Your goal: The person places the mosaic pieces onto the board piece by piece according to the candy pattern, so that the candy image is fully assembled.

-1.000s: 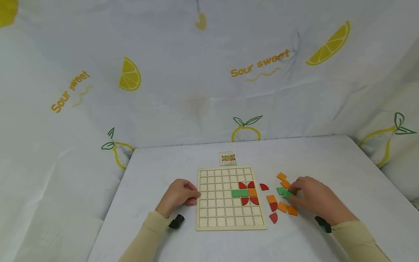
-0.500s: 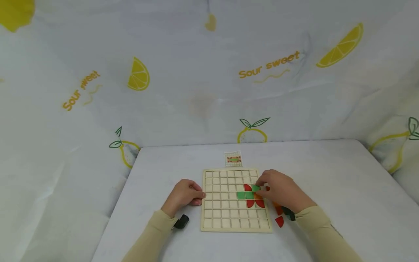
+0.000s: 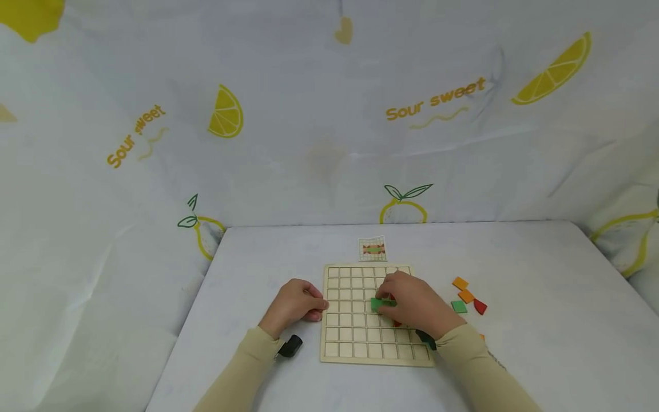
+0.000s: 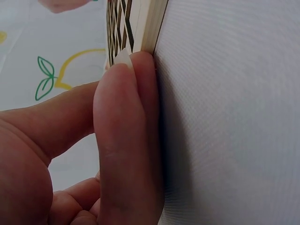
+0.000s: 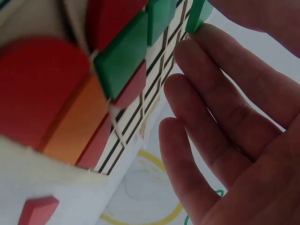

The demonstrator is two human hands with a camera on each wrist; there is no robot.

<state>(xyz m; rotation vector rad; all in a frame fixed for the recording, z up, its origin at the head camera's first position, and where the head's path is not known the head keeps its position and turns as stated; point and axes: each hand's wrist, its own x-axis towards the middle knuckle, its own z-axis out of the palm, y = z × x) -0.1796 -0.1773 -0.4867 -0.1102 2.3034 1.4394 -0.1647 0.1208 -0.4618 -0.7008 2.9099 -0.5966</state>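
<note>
A wooden grid board (image 3: pixel 340 347) lies on the white table. My left hand (image 3: pixel 294 302) pinches its left edge between thumb and finger; the left wrist view shows the fingertips right at the wooden rim (image 4: pixel 152 26). Over the board, my right hand (image 3: pixel 417 303) pinches a green square tile (image 5: pixel 198 16) just left of the green tiles (image 5: pixel 123 56) lying in the grid. Red quarter-circle pieces (image 5: pixel 44 89) and an orange square tile (image 5: pixel 78 123) sit beside these. In the head view the right hand hides most of this pattern.
Behind the board lies a small printed pattern card (image 3: pixel 372 249). Loose pieces lie right of the board: orange tiles (image 3: pixel 460 283), a green tile (image 3: pixel 459 307) and a red piece (image 3: pixel 480 307). A lemon-print cloth (image 3: pixel 309 114) hangs at the back.
My right hand has taken a green tile from the loose pieces and moved left with it over the board. The left hand stays at the board's edge. The head view has shifted slightly.
</note>
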